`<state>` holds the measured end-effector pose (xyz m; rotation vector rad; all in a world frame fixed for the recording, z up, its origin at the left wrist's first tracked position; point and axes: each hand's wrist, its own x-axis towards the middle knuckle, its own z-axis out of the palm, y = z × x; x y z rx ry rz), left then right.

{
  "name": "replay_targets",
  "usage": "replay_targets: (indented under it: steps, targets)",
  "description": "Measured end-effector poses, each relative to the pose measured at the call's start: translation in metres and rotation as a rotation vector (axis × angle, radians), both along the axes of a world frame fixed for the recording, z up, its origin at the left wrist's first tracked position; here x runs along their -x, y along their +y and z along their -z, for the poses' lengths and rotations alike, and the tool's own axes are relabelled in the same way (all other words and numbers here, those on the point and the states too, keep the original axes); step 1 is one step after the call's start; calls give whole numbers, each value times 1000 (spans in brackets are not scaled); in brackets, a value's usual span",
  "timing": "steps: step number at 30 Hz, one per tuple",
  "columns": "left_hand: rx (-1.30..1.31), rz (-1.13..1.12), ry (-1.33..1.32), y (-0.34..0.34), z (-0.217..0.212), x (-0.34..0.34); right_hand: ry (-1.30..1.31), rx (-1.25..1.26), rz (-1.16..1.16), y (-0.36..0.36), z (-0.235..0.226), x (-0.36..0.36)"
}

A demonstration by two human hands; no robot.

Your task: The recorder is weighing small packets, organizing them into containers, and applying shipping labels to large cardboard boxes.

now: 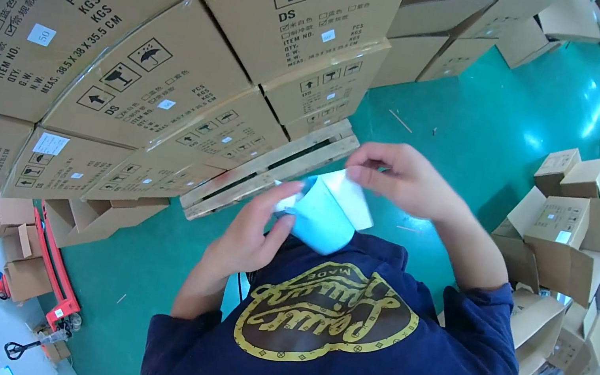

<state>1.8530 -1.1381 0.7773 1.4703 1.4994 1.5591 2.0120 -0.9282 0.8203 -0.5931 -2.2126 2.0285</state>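
Observation:
In front of my chest, my left hand (254, 229) grips a curled light-blue paper strip (323, 224) between thumb and fingers. A white label (348, 200) lies along the strip's right side, its upper end reaching toward my right hand (402, 180). The thumb and forefinger of that hand are pinched together at the label's upper edge. Part of the strip is hidden behind my left fingers. Beyond both hands rises a stack of cardboard boxes (217, 44), several bearing small white stickers (42, 35). Under the stack, a wooden pallet (211, 200) shows its edge.
A red pallet jack (57, 269) stands at the lower left, near open cartons (105, 221). More open boxes (555, 220) are piled along the right side. Other cartons (452, 54) stand at the far side on the green floor (472, 121), where small scraps lie.

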Motion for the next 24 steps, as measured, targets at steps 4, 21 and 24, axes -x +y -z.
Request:
replay_targets:
  steps: [4,21,24]
  targets:
    - [-47,-223,-425,-11,28,15,-118,-197,-176,39,-3,-15]
    - [374,518,-447,120,-3,-7,423,-595,-35,58,-44,-59]
    - [304,450,-216,151,-12,-22,432,-645,17,87,-29,-61]
